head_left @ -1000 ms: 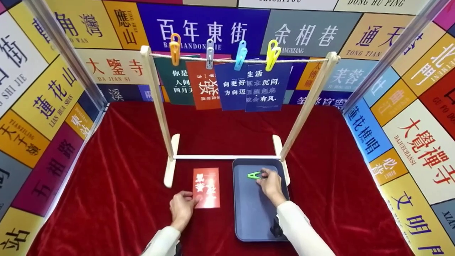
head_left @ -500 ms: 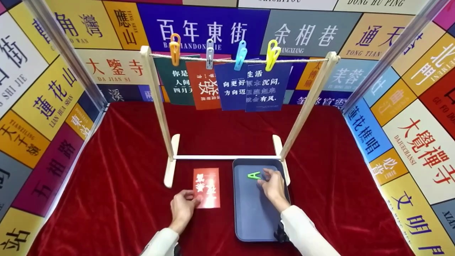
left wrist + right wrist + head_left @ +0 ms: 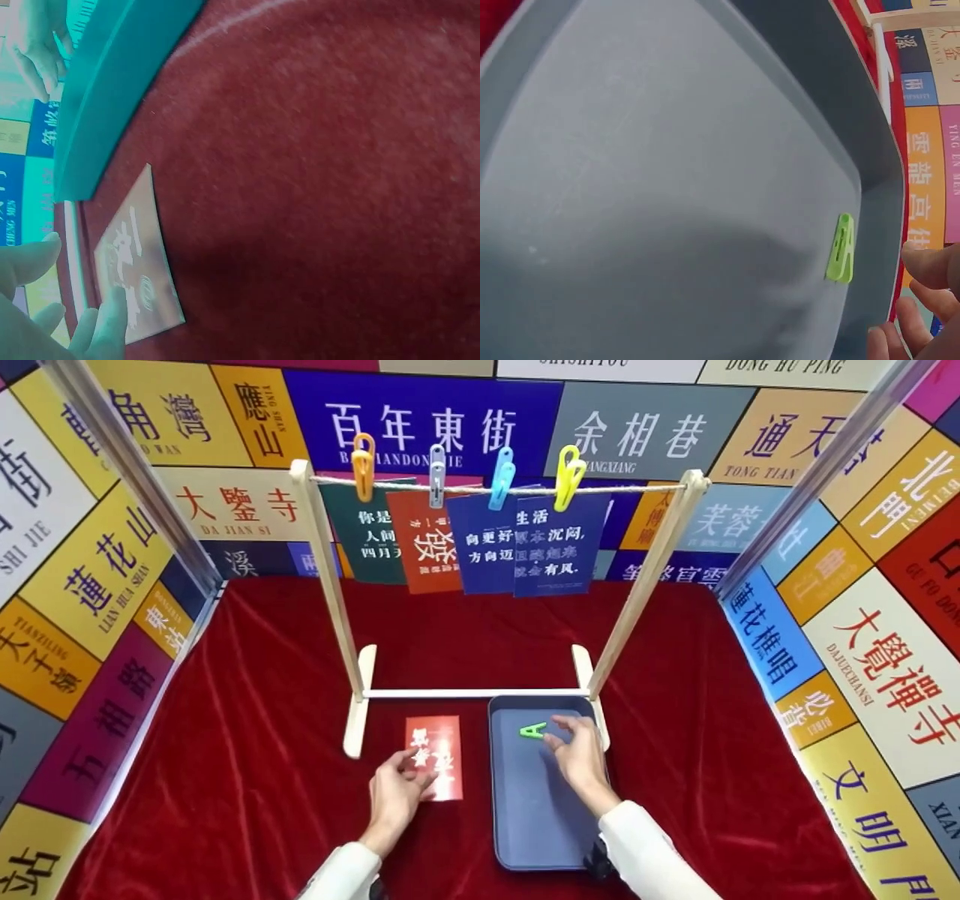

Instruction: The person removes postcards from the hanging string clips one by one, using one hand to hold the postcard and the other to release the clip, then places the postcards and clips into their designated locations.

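Observation:
A red card (image 3: pixel 447 742) with white characters lies on the red cloth. My left hand (image 3: pixel 397 795) hovers over its lower left part, fingers loosely bent and holding nothing; the left wrist view puts the fingertips (image 3: pixel 114 311) right at the card (image 3: pixel 154 255). To the right stands a grey-blue tray (image 3: pixel 525 817), with a green clothespin (image 3: pixel 532 730) lying near its far end. My right hand (image 3: pixel 581 757) is over the tray just right of the clothespin, thumb and fingers spread and empty. In the right wrist view the clothespin (image 3: pixel 841 247) rests flat on the tray floor.
Behind the card and tray stands a wooden frame (image 3: pixel 630 607) with a rope. Orange (image 3: pixel 364 472), grey (image 3: pixel 436 480), blue (image 3: pixel 502 484) and yellow (image 3: pixel 570 480) clothespins sit on it, with several cards hanging below. Panels printed with characters surround the red cloth (image 3: pixel 247 735).
My right hand has let go of the green clothespin, left in the tray, and drawn slightly right. My left hand has moved from the card's left edge further over it.

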The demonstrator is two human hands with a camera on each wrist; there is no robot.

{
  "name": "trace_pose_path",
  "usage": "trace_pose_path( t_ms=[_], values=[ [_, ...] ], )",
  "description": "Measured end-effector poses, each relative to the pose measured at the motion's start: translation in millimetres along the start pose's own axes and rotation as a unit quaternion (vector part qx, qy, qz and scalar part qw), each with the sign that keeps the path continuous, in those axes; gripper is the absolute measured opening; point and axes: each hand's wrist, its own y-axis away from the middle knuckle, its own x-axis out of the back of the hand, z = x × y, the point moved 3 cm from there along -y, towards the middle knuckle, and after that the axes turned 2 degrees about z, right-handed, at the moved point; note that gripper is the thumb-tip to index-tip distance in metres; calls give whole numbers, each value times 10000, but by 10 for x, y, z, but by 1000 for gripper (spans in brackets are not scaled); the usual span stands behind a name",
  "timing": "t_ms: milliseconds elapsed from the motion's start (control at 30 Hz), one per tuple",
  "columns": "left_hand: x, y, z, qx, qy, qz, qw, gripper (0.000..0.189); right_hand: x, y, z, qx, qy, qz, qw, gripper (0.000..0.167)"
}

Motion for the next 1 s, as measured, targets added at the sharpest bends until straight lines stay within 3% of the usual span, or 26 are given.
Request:
trace_pose_path(
  t_ms=[133,233,433,1000],
  values=[
    [-11,36,91,-393,-556,110,9976,45,63,39,-63,113,60,125,9998,30],
    [-20,55,162,-671,-720,165,9950,44,121,61,-135,276,79,227,9993,31],
    [-36,93,306,-882,-376,-56,9954,46,241,84,-312,722,43,430,9965,31],
    [2,177,724,-1381,-139,-387,9896,49,547,204,-704,1890,-206,729,9790,35]
  ],
)
